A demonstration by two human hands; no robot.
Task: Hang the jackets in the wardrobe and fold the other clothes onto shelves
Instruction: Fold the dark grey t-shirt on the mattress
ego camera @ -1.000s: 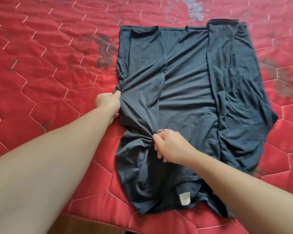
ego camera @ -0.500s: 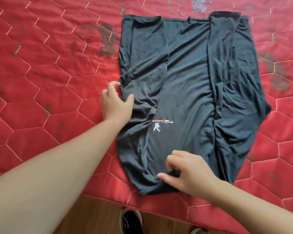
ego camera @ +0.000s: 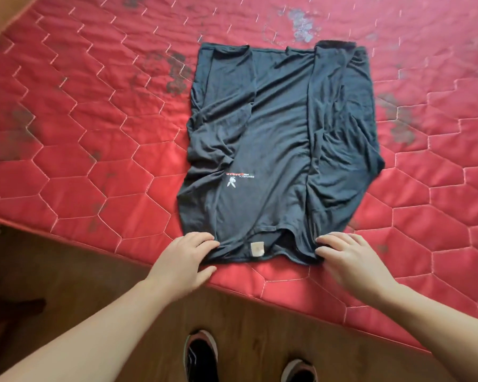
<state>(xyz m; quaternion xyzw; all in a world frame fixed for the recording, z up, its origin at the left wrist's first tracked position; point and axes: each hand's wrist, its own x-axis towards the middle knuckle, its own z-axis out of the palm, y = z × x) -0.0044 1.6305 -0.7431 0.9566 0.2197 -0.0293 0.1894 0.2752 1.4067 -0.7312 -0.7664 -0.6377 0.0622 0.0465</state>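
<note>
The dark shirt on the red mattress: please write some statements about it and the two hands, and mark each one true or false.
1. The shirt lies on the red mattress with both side parts folded inward. True.
2. The left hand is at the shirt's near left corner. True.
3. The right hand is lifted high above the shirt. False: it is down at the near right corner.
4. The small label is at the far edge. False: it is at the near edge, between the hands.
5. Two shoes show on the wooden floor. True.
</note>
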